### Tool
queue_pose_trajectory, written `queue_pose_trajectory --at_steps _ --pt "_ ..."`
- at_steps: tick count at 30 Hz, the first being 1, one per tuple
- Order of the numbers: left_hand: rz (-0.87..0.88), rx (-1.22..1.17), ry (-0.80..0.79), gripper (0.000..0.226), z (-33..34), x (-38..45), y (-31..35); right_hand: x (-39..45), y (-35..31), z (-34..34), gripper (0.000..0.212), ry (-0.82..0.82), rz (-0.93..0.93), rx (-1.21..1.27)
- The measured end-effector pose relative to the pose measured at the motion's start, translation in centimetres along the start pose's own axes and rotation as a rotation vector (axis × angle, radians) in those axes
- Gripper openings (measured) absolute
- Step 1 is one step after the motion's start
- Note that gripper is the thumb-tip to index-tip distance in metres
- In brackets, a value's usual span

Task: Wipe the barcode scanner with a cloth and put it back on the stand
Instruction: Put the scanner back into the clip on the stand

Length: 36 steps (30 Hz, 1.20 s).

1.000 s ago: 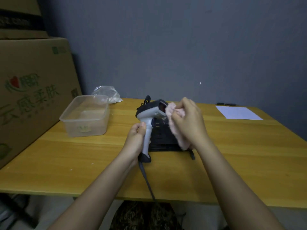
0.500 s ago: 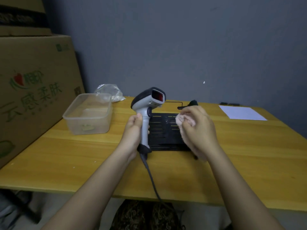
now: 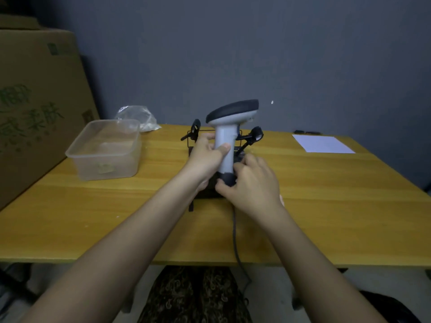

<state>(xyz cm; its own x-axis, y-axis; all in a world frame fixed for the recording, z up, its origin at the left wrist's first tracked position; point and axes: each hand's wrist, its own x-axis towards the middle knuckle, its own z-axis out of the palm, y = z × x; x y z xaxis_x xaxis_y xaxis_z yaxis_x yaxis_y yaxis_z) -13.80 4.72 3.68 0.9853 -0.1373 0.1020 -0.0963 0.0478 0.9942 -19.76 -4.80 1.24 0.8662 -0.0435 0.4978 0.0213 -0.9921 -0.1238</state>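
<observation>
The barcode scanner [image 3: 225, 136], grey with a dark top, stands upright over the black stand [image 3: 254, 136], its head turned away from me. My left hand [image 3: 208, 155] grips the middle of the handle. My right hand [image 3: 251, 183] closes around the dark foot of the handle. The pink cloth [image 3: 281, 199] is almost hidden in that palm; only a pale sliver shows at the heel of the hand. The scanner's cable [image 3: 235, 238] runs from the foot down over the table's front edge. Most of the stand's base is covered by my hands.
A clear plastic container [image 3: 105, 150] sits left on the wooden table [image 3: 338, 206], with a crumpled plastic bag [image 3: 137, 117] behind it. A large cardboard box [image 3: 35, 101] stands at the far left. A white sheet of paper [image 3: 323, 144] lies back right.
The scanner has turned so its window faces away and now stands over the stand. My right hand moved with the cloth from above the stand to the handle's foot.
</observation>
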Motion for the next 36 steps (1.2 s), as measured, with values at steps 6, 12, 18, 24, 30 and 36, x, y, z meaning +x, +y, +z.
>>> queue_pose_trajectory --at_steps 6,12,18,24,30,36 --pt "-0.003 -0.017 0.077 0.034 4.4 1.6 0.6 2.0 2.2 -0.2 0.049 0.044 0.177 -0.098" --pt "0.001 -0.108 -0.063 0.029 7.1 4.0 2.0 5.1 5.8 -0.9 0.046 0.059 0.222 -0.158" --pt "0.088 0.379 -0.076 0.027 5.9 9.1 1.1 8.8 10.4 -2.5 0.034 -0.009 0.295 0.493" --pt "0.026 0.862 -0.276 0.069 6.0 13.6 -3.1 11.5 12.3 -1.7 0.034 -0.182 0.422 0.77" --pt "0.145 1.091 -0.21 0.051 6.7 16.2 -6.3 11.7 13.7 0.8 0.036 -0.216 0.425 0.782" --pt "0.285 1.004 -0.178 0.019 7.1 16.4 -8.1 11.3 13.8 2.8 0.037 -0.21 0.366 0.788"
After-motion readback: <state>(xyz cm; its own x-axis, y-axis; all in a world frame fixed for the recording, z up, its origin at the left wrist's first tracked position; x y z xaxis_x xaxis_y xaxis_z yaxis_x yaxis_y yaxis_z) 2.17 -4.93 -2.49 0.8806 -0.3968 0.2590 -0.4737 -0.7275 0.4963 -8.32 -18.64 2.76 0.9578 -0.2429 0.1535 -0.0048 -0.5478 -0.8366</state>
